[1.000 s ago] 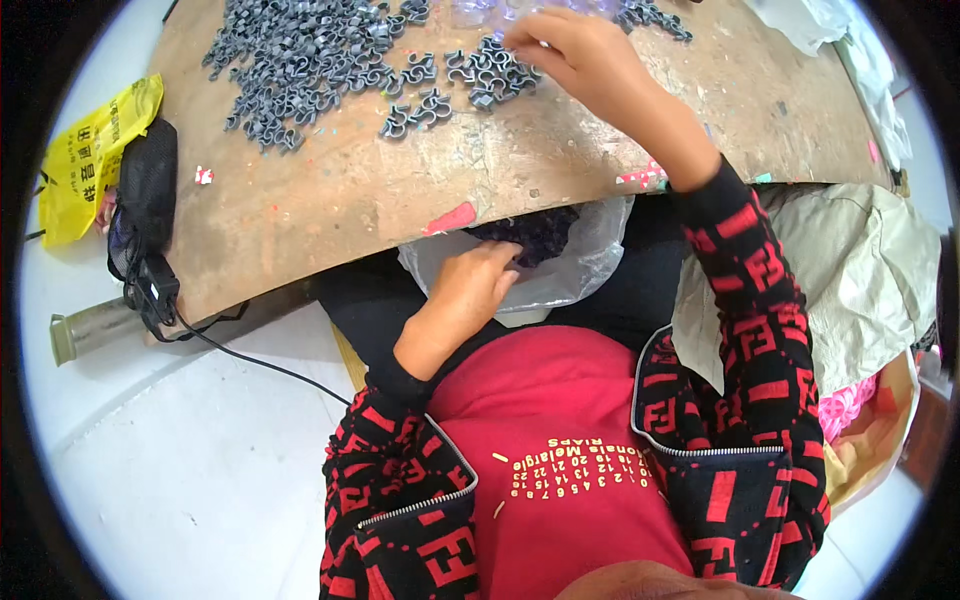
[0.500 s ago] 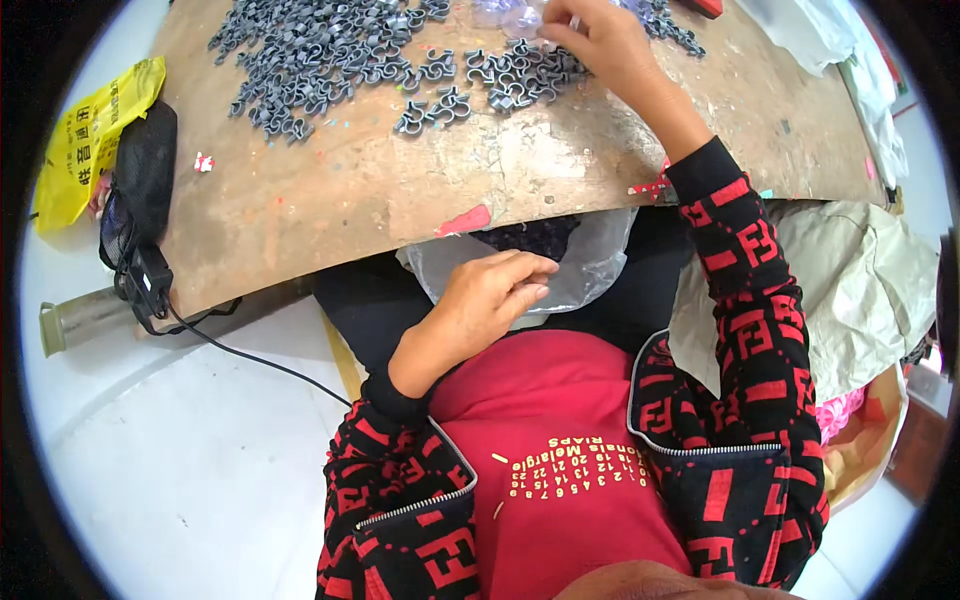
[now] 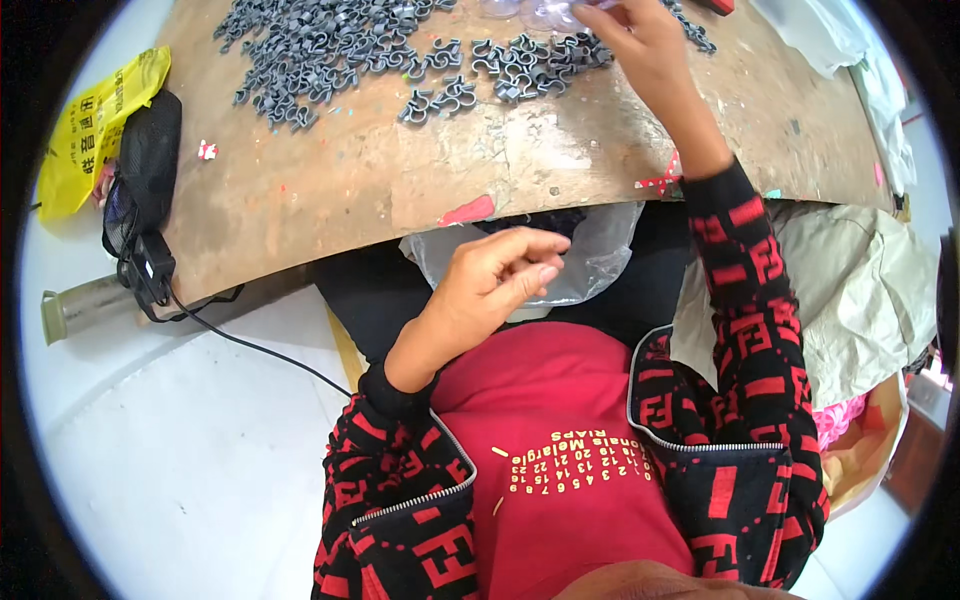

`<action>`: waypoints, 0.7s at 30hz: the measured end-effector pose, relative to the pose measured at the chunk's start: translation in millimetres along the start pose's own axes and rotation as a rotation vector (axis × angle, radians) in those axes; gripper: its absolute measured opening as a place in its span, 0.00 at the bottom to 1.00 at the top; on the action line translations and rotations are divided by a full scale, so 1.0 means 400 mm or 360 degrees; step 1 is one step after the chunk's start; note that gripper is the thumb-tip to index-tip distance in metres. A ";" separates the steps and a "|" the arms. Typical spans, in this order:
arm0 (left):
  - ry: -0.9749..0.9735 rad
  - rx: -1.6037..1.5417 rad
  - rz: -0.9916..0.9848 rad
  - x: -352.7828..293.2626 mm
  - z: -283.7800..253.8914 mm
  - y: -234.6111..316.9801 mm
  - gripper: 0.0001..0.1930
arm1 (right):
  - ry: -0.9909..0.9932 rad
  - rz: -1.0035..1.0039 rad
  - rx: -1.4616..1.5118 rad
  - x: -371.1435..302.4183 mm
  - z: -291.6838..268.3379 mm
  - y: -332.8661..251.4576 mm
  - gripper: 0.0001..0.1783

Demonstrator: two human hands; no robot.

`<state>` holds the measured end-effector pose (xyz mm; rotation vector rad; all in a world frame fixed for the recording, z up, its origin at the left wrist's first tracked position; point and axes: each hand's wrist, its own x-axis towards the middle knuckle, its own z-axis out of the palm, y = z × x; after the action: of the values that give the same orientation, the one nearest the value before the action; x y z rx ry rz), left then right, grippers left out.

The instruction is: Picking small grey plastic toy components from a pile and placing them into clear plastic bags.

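Note:
My right hand (image 3: 648,45) reaches over the far part of the table, thumb and fingers pinched at the edge of a clear plastic suction cup (image 3: 548,14). The upper picture edge cuts off part of these fingers. Close by lies a cluster of small grey plastic clips (image 3: 525,68). My left hand (image 3: 490,280) hovers at the near table edge, above a clear plastic bag (image 3: 597,265) on my lap. Its fingers are loosely bent, a gap shows between thumb and forefinger, and nothing is visible in it. Dark contents of the bag show only in part.
A large heap of grey clips (image 3: 310,55) covers the far left of the wooden table (image 3: 330,200). A yellow bag (image 3: 95,140), a black mesh pouch (image 3: 150,150) and a cable (image 3: 250,345) are at the left. Beige cloth (image 3: 840,290) lies at the right.
My right hand has shifted to the right, its fingertips still by the clear suction cups. My left hand has risen slightly, with thumb and forefinger further apart. The view has tilted a little.

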<state>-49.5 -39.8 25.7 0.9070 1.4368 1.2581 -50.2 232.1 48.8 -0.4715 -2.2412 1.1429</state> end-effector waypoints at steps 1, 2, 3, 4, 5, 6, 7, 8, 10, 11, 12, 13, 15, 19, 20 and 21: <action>0.0108 -0.0250 -0.0034 -0.002 0.002 -0.002 0.12 | -0.0022 -0.0081 -0.0002 -0.037 -0.008 -0.029 0.07; 0.0211 -0.0499 -0.0067 -0.001 0.001 -0.002 0.12 | -0.0040 -0.0161 -0.0005 -0.080 -0.018 -0.057 0.08; 0.0206 -0.0666 -0.0074 0.005 -0.004 0.013 0.12 | -0.0148 -0.0173 0.0059 -0.125 -0.035 -0.078 0.08; 0.0216 -0.0673 -0.0084 0.007 -0.008 0.019 0.12 | -0.0269 -0.0187 0.0143 -0.170 -0.035 -0.096 0.08; 0.0284 -0.0872 0.0011 0.010 -0.011 0.023 0.12 | -0.0369 -0.0232 0.0233 -0.213 -0.029 -0.114 0.08; 0.0329 -0.1076 0.0110 0.018 -0.010 0.023 0.11 | -0.0457 -0.0269 0.0303 -0.250 -0.027 -0.127 0.08; 0.0353 -0.1167 0.0140 0.022 -0.004 0.022 0.10 | -0.0498 -0.0330 0.0254 -0.273 -0.020 -0.137 0.08; 0.0339 -0.1170 0.0128 0.026 -0.001 0.021 0.10 | -0.0532 -0.0390 0.0206 -0.289 -0.013 -0.145 0.07; 0.0351 -0.0939 0.0228 0.030 0.003 0.020 0.09 | -0.0556 -0.0439 0.0065 -0.301 -0.005 -0.150 0.07; 0.0380 -0.0919 0.0254 0.030 0.000 0.010 0.06 | -0.0627 -0.0470 0.0056 -0.297 -0.001 -0.150 0.08; 0.0375 -0.0910 0.0251 0.025 -0.004 0.010 0.06 | -0.0699 -0.0503 0.0049 -0.291 0.000 -0.148 0.08; 0.0430 -0.0888 0.0245 0.017 -0.009 0.010 0.05 | -0.0739 -0.0494 0.0170 -0.276 -0.005 -0.144 0.09; 0.0493 -0.0929 0.0260 0.008 -0.017 0.012 0.04 | -0.0594 -0.0358 0.0004 -0.229 -0.009 -0.112 0.09; 0.0615 -0.0632 0.0397 -0.002 -0.007 0.021 0.03 | -0.0337 -0.0392 -0.0371 -0.139 0.016 -0.040 0.11; 0.0589 -0.0675 0.0371 -0.007 -0.003 0.022 0.04 | -0.0343 -0.0397 -0.0363 -0.132 0.020 -0.049 0.11; 0.0563 -0.0720 0.0344 -0.011 -0.001 0.022 0.04 | -0.0382 -0.0497 -0.0392 -0.121 0.019 -0.063 0.09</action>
<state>-49.6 -42.3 35.3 0.5572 1.2553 1.8854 -18.7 186.8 50.0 -0.0719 -2.5663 0.8021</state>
